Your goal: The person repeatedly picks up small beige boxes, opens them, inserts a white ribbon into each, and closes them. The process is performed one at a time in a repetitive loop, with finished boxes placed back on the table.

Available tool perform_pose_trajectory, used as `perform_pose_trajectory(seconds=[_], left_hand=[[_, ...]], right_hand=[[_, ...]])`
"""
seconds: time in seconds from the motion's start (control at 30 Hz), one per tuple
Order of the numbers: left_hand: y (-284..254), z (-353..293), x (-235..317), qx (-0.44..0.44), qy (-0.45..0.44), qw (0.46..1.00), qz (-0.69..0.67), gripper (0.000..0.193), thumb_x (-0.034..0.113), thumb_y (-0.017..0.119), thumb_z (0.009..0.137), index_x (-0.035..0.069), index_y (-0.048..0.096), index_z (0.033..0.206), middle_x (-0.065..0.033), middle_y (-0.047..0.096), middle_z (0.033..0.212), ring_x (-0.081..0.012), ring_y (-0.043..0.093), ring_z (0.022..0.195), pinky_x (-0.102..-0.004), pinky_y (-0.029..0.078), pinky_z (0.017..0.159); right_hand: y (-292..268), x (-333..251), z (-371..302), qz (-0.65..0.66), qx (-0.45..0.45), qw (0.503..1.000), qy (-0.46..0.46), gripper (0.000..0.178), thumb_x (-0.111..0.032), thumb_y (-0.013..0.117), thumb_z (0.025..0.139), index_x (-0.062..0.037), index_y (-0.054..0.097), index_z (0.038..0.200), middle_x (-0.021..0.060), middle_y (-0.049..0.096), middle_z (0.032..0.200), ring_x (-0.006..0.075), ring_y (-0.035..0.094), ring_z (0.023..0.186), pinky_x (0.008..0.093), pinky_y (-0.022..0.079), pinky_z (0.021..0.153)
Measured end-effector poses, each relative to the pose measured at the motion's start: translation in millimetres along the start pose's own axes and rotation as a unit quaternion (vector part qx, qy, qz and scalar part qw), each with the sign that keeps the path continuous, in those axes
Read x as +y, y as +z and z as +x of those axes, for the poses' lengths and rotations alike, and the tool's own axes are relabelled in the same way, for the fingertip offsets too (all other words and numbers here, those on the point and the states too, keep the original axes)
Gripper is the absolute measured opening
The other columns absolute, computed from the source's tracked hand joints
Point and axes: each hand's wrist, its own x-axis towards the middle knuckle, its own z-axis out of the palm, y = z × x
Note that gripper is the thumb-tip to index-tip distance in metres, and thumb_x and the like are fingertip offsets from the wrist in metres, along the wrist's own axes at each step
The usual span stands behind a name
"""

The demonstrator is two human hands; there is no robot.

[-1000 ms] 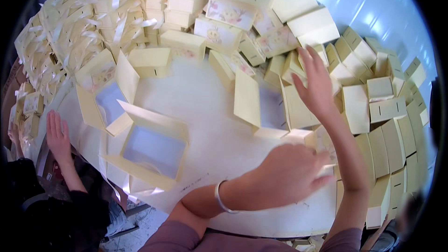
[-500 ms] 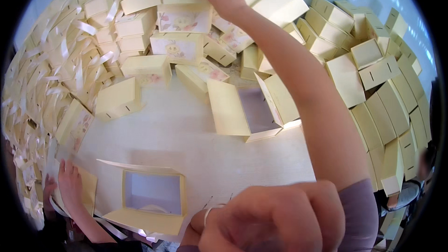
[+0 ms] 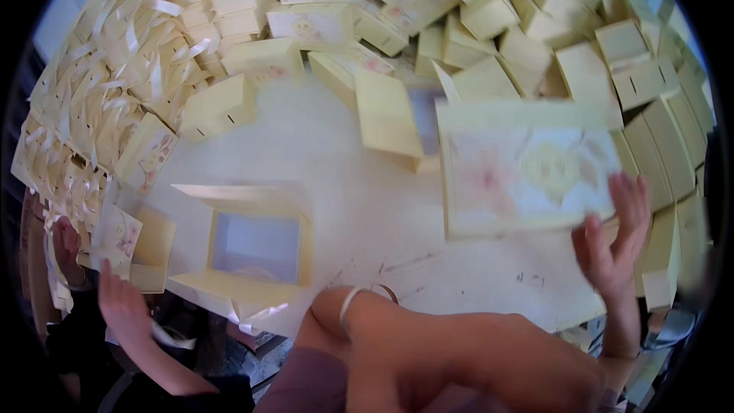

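My right hand [image 3: 615, 237] is at the lower right corner of a cream gift box [image 3: 527, 172], its thumb and fingers at the edge. The box is tilted toward me, blurred by motion, and shows a pale floral picture with a round yellow figure. Close below, my left hand [image 3: 474, 359] looms large and blurred, with a white band at the wrist. Its fingers look curled; whatever they hold, if anything, is hidden. On the table before me stands an open box [image 3: 256, 245] with a lilac-grey inside. Another open box [image 3: 390, 115] lies farther off, partly covered by the held box.
At left, another person's hands [image 3: 126, 310] work at a small open box [image 3: 157, 245]. Ribboned boxes [image 3: 138, 53] pile up along the left. More cream boxes [image 3: 489, 11] are stacked across the back and down the right side. The pale tabletop [image 3: 367, 260] carries dark scratches.
My right hand has come back from the far pile to the near right, bringing a box with it. My left hand has shifted lower and turned. The view has tilted, too.
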Motion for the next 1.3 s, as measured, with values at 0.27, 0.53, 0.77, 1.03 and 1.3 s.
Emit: perform_pose_trajectory(seconds=[0.27, 0.53, 0.77, 1.03, 1.3], left_hand=[[-12.6, 4.1, 18.0, 0.062, -0.232, 0.841, 0.485, 0.021, 0.021, 0.058, 0.079, 0.009, 0.047, 0.091, -0.0126, 0.049, 0.081, -0.0243, 0.048, 0.080, -0.0369, 0.042, 0.073], [-28.7, -88.2, 13.2, 0.002, -0.284, 0.217, 0.934, 0.044, 0.019, 0.066, 0.070, 0.002, 0.050, 0.107, -0.0188, 0.045, 0.113, -0.0351, 0.044, 0.104, -0.0394, 0.037, 0.087], [-45.5, -116.6, 22.4, 0.035, -0.262, 0.105, 0.959, 0.038, 0.016, 0.059, 0.077, 0.004, 0.049, 0.111, -0.0187, 0.043, 0.117, -0.0352, 0.043, 0.105, -0.0385, 0.037, 0.088], [-57.4, -66.1, 17.3, 0.058, -0.495, 0.081, 0.863, 0.056, 0.033, 0.062, 0.070, -0.003, 0.045, 0.109, -0.0236, 0.053, 0.102, -0.0398, 0.056, 0.083, -0.0413, 0.046, 0.071], [-77.9, -51.9, -12.4, -0.050, -0.614, -0.007, 0.788, 0.097, 0.043, 0.067, 0.059, -0.008, 0.023, 0.129, -0.0392, 0.045, 0.106, -0.0541, 0.038, 0.107, -0.0550, 0.046, 0.072]], right_hand=[[21.6, -88.8, -133.8, 0.167, -0.096, 0.980, 0.047, 0.045, -0.007, 0.055, 0.074, -0.0165, 0.050, 0.117, 0.0180, 0.048, 0.115, 0.0312, 0.046, 0.108, 0.0498, 0.035, 0.094], [20.4, -68.2, -134.4, 0.446, -0.060, 0.857, 0.251, 0.040, -0.016, 0.059, 0.077, -0.0070, 0.050, 0.115, 0.0185, 0.047, 0.115, 0.0328, 0.048, 0.104, 0.0401, 0.038, 0.090], [69.0, -62.6, -112.3, 0.669, -0.182, 0.670, 0.264, 0.035, -0.006, 0.055, 0.079, -0.0024, 0.049, 0.113, 0.0162, 0.047, 0.116, 0.0344, 0.051, 0.098, 0.0341, 0.044, 0.080], [39.0, -107.3, -104.9, 0.504, -0.138, 0.843, 0.124, 0.045, -0.020, 0.063, 0.075, -0.0038, 0.049, 0.115, 0.0222, 0.046, 0.114, 0.0362, 0.052, 0.097, 0.0362, 0.045, 0.078], [13.1, -151.5, -92.5, 0.394, -0.168, 0.889, 0.164, 0.077, -0.037, 0.070, 0.065, 0.0053, 0.036, 0.121, 0.0255, 0.036, 0.125, 0.0404, 0.040, 0.112, 0.0413, 0.039, 0.088]])
